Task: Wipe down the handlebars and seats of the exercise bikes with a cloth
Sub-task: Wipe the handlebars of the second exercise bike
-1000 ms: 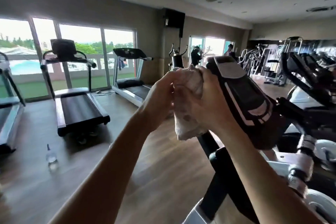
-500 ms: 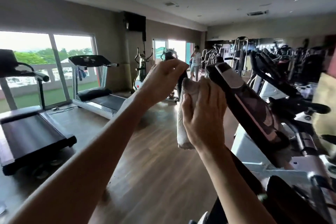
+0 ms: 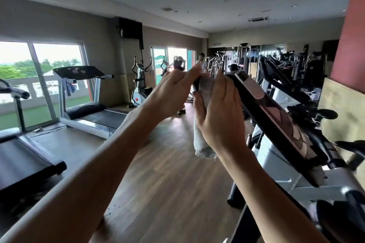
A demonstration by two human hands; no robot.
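A white cloth hangs at the centre, wrapped over a black handlebar end of the exercise bike. My right hand grips the cloth around the bar. My left hand pinches the top of the bar and cloth with its fingertips. The bike's black console slants down to the right beside my right hand. The bar under the cloth is mostly hidden.
Two treadmills stand left by the windows. An elliptical is at the back wall. Two persons stand near the far door. More bikes crowd the right. A wooden floor stretches below.
The view has swung right and the treadmills slid left. My right hand slid up the bar with the cloth; my left hand now pinches the bar's top.
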